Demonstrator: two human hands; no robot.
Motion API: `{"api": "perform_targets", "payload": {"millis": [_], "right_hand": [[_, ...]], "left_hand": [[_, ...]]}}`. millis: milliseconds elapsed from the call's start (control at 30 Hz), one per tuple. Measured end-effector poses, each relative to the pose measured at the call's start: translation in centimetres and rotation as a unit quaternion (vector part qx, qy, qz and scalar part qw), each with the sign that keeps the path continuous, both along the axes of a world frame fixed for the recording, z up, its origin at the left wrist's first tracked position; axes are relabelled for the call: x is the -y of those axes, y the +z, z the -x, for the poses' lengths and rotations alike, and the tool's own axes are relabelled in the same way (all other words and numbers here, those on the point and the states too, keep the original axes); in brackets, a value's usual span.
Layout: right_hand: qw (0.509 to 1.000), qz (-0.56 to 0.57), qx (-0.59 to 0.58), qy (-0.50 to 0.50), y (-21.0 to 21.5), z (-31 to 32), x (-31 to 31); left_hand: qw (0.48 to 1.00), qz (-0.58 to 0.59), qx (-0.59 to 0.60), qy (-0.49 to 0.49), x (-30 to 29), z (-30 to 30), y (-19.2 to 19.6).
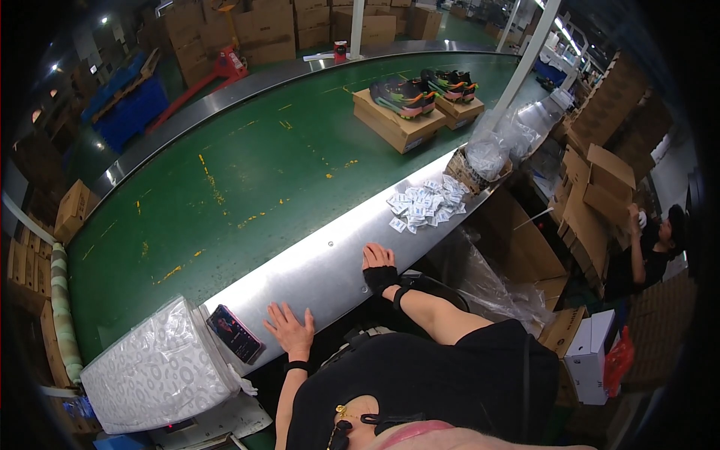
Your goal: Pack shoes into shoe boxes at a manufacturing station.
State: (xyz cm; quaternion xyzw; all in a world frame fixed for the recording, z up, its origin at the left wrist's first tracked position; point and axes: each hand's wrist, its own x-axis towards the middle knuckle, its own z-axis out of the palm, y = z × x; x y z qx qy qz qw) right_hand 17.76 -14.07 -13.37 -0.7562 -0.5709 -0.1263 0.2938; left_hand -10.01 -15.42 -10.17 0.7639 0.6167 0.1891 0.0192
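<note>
We wait: our left hand (291, 330) and right hand (377, 259) rest open, gripping nothing, on the steel bench edge (330, 259); cardboard shoe boxes (397, 120) approach at one o'clock.

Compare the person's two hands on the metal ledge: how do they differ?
The left hand lies flat with fingers spread, beside a phone; the right hand rests with fingers together, further along toward the pile of white packets. The right hand wears a black wrist wrap, the left hand only a thin black band. Both rest empty on the metal ledge.
</note>
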Motion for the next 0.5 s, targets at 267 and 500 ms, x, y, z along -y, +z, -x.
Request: {"api": "perform_targets", "payload": {"millis": [267, 500], "right_hand": [[1.000, -0.010, 0.008, -0.006, 0.65, 0.01, -0.16], [1.000, -0.005, 0.005, -0.005, 0.26, 0.02, -0.10]], "left_hand": [[1.000, -0.006, -0.001, 0.002, -0.24, -0.10, 0.26], [1.000, -0.006, -0.001, 0.001, -0.06, -0.07, 0.09]]}}
